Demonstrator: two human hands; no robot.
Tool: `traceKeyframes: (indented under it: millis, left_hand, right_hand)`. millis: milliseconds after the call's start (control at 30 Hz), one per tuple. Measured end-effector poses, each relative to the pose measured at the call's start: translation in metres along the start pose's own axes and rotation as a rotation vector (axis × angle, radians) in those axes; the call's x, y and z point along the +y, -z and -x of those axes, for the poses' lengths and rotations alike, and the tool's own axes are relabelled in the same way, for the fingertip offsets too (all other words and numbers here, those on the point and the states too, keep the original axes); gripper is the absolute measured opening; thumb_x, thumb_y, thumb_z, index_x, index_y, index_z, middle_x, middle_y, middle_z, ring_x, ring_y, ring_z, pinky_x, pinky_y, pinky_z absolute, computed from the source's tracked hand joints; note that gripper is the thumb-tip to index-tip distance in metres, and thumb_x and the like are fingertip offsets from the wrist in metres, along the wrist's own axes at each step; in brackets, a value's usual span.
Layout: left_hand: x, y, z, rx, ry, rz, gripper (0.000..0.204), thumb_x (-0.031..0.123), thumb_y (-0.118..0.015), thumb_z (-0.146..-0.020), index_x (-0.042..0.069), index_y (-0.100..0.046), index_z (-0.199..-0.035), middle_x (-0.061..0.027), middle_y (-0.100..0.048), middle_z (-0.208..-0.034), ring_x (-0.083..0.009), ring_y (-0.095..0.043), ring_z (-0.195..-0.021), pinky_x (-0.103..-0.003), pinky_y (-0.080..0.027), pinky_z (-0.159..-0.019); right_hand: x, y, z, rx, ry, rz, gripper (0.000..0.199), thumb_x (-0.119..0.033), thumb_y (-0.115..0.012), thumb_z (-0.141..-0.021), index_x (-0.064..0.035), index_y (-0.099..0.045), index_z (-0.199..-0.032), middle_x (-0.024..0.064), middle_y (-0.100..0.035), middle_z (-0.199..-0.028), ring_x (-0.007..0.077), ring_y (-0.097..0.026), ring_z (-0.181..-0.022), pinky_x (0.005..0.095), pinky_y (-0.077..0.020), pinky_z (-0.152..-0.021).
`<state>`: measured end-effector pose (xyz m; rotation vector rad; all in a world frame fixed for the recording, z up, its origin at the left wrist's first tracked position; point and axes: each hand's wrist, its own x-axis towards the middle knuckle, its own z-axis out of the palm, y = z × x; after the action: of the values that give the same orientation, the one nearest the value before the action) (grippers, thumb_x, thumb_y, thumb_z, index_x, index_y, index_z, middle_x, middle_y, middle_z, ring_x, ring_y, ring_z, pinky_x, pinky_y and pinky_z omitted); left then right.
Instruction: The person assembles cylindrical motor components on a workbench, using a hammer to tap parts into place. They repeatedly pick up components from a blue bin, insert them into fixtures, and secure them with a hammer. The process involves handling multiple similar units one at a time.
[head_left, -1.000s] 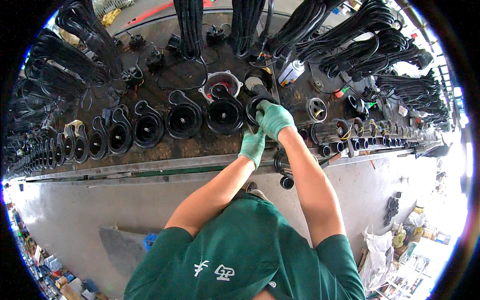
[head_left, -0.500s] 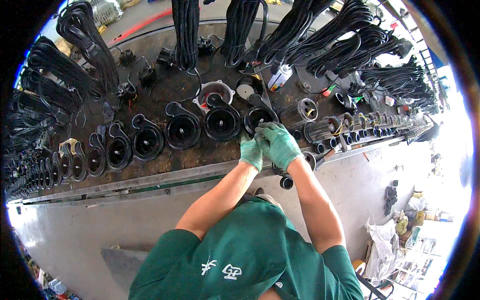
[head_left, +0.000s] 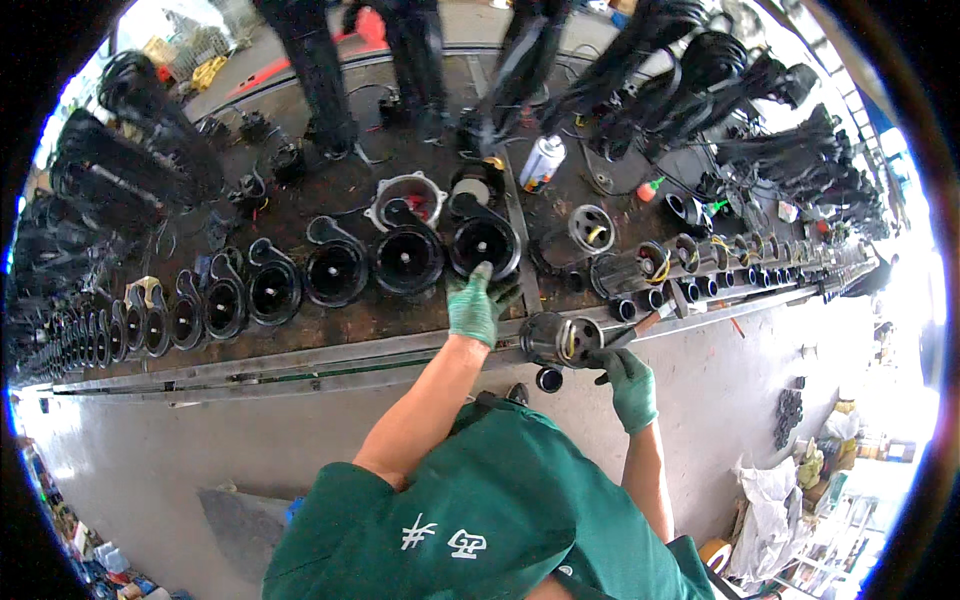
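Nearest the body, the green-gloved right hand hung off the tabletop's front edge, its fingers apart and reaching left. Just beyond their tips, close to that edge, lay a metal cylinder; whether they touched it, I could not tell. Its long axis ran roughly left to right, along the edge, with the slotted end facing the right hand, the nearer of the two. The wall was smooth and shiny, yellow showed in a slot, and a short black tube poked out below.

Farther in and to the left, the left hand had a fingertip on the near rim of a black casing; whether its fingers were clamped there was unclear. The casing was round, glossy and dished, with a pale stub at its centre and a curled neck pointing away. Similar black casings lined the worn, stained tabletop leftward.

Behind stood a lugged, dull-grey housing, a white spray can, then bundles of ribbed-looking black cable.
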<state>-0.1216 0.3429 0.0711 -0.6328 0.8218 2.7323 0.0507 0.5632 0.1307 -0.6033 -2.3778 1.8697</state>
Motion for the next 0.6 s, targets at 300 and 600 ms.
traceKeyframes:
  millis: [300,600]
  left_hand:
    - [0.004,0.002,0.039,0.059,-0.024,-0.272,0.043,0.023,-0.065,-0.101,0.015,-0.042,-0.135,-0.0153,-0.066,-0.116,-0.0321,-0.070,-0.098,-0.046,-0.058,-0.089]
    - [-0.051,0.010,0.066,-0.781,-0.337,-1.380,0.121,0.047,-0.094,-0.063,0.009,-0.027,-0.157,-0.0111,-0.047,-0.148,-0.0267,-0.047,-0.137,-0.041,-0.040,-0.116]
  right_hand:
    - [0.118,0.082,-0.065,0.379,-0.364,-0.063,0.028,-0.031,-0.063,-0.100,-0.0052,-0.062,-0.110,0.0056,-0.067,-0.096,0.0165,-0.068,-0.078,0.0309,-0.0534,-0.058]
    - [0.197,0.071,-0.156,0.479,-0.612,0.215,0.060,-0.030,-0.076,-0.088,-0.0078,-0.045,-0.133,0.0145,-0.063,-0.106,0.0236,-0.064,-0.076,0.0387,-0.0554,-0.060]
